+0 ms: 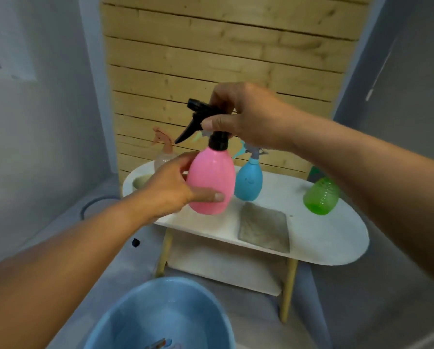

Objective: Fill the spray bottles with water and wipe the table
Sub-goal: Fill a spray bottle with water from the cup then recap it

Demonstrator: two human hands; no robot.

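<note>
Head view: a person holds a pink spray bottle (210, 182) in the air in front of the white oval counter (324, 238), both bare forearms reaching in from the lower corners.
Left hand (171, 190): wraps the pink bottle's body from the left, thumb laid across the lower front.
Right hand (246, 117): fingers curled round the black trigger head (200, 117) above the bottle's neck, thumb pressed at the front of the collar; the nozzle points left.
Hands: apart, one on the body, one on the head, both clamped on the same pink bottle.
Blue spray bottle (249, 181): upright on the counter, just behind and right of the pink bottle, partly hidden by it.
Clear spray bottle (163, 153): upright at the counter's left end, orange trigger head, behind the left hand.
Green bottle (321, 195): on the counter's right part, well apart from the pink bottle; its top is hidden behind the right forearm.
Grey cloth (263, 230): lying flat on the counter near its front edge, below the blue bottle.
Blue basin (140, 321): on the floor in front of the counter, nearest the camera; something small lies inside, too blurred to identify.
Backdrop: a pale wood-plank wall (223, 46) behind the counter.
</note>
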